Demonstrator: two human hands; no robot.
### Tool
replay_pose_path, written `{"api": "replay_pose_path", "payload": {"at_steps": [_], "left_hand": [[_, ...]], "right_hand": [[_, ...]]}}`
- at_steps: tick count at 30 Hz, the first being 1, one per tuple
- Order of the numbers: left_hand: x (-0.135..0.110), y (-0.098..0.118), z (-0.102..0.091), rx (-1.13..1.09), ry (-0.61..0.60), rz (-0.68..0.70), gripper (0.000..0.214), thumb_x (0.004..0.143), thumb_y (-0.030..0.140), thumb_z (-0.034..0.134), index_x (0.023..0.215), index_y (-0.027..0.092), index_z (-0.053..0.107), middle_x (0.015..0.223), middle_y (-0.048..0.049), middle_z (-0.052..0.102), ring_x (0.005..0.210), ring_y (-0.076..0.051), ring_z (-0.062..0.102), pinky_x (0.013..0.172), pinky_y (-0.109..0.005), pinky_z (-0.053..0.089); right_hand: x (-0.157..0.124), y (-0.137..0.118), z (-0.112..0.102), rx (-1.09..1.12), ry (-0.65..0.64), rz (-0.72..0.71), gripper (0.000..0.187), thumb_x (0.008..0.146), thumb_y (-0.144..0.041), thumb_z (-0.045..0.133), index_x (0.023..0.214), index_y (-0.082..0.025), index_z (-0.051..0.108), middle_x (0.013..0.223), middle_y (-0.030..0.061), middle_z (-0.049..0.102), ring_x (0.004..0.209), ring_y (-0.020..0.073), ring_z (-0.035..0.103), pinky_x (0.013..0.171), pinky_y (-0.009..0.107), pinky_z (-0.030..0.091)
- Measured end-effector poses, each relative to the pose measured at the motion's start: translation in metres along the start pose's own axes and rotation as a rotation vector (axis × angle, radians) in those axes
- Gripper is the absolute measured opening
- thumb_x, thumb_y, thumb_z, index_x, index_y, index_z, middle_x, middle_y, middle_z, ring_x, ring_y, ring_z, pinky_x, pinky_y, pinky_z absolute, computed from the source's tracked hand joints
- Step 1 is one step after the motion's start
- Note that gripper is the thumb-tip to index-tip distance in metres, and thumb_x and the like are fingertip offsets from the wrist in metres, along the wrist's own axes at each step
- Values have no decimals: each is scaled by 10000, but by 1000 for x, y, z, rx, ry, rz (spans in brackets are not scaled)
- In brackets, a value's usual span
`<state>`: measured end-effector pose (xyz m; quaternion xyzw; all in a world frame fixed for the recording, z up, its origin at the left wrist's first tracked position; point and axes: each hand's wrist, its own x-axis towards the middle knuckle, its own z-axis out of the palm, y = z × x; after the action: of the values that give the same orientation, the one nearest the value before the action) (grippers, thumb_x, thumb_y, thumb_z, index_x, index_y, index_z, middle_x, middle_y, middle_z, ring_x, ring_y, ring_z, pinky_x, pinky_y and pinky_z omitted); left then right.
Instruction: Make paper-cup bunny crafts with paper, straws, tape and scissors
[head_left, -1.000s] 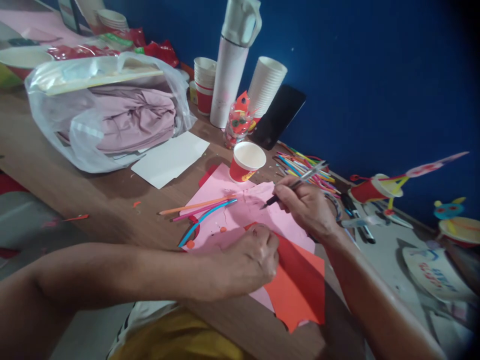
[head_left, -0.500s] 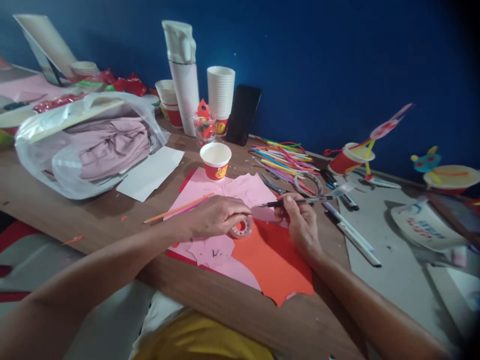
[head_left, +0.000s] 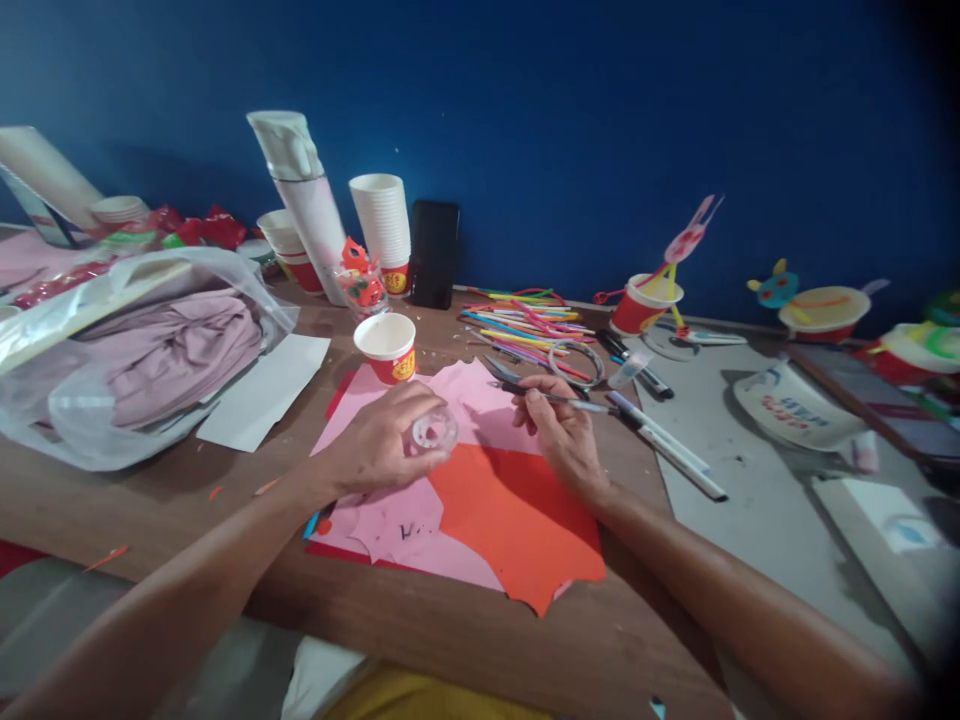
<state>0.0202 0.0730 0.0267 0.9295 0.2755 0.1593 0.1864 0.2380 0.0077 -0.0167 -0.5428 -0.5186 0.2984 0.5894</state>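
My left hand point(head_left: 379, 445) is closed around a small roll of clear tape point(head_left: 434, 431), held just above the pink paper point(head_left: 480, 395). My right hand point(head_left: 559, 428) grips a dark pen point(head_left: 559, 397) that lies nearly flat and points left over the same sheet. An orange paper point(head_left: 517, 520) with a jagged lower edge lies between my two forearms on the wooden table point(head_left: 225, 590). A red and white paper cup point(head_left: 386, 346) stands upright just beyond the pink paper.
A plastic bag of pink cloth point(head_left: 142, 350) and a white sheet point(head_left: 262, 390) lie at left. A flask point(head_left: 300, 200), stacked cups point(head_left: 382, 225) and a phone point(head_left: 433, 253) line the blue wall. Coloured sticks point(head_left: 525, 325), markers point(head_left: 667, 445) and cup crafts point(head_left: 645, 300) are at right.
My left hand rose off the paper with the tape roll in its fingers. My right hand lifted the pen from the pink sheet and laid it flatter. The view swung right.
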Motion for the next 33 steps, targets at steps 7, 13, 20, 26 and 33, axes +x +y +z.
{"api": "replay_pose_path", "payload": {"at_steps": [7,13,20,26,33], "left_hand": [[-1,-10,-1,-145,194,-177,480,786,332,525,1238,195,438,1258,-85,484,1108,-221,498,883,-343,464],[1,-8,2,-254,209,-227,506,787,221,487,1279,210,366,1271,-86,477,1059,-193,541,855,-315,491],[33,3,13,-42,173,54,499,789,157,474,1277,174,370,1279,-126,465,1191,-228,427,1001,-421,366],[62,-5,36,57,117,46,421,826,202,452,1243,159,419,1224,-136,511,1178,-246,435,971,-441,378],[51,-11,31,71,105,-16,499,820,356,501,1268,152,421,1325,-141,439,1232,-265,371,1003,-440,335]], "right_hand": [[22,-7,-25,-953,-336,-576,273,812,-79,450,1020,-176,598,924,92,635,891,226,553,774,358,392],[34,-3,-36,-887,-248,-632,220,837,-147,492,1020,-204,600,975,72,659,892,204,578,779,345,399],[34,-2,-34,-658,-156,-593,245,856,-190,479,1085,-212,566,1023,82,654,959,212,583,820,365,441],[27,1,-28,-493,-117,-360,218,861,-281,491,1053,-225,578,1024,69,656,936,210,609,829,355,471],[25,-2,-29,-519,-90,-271,137,853,-273,484,930,-205,574,900,51,659,802,186,620,730,295,482]]}}
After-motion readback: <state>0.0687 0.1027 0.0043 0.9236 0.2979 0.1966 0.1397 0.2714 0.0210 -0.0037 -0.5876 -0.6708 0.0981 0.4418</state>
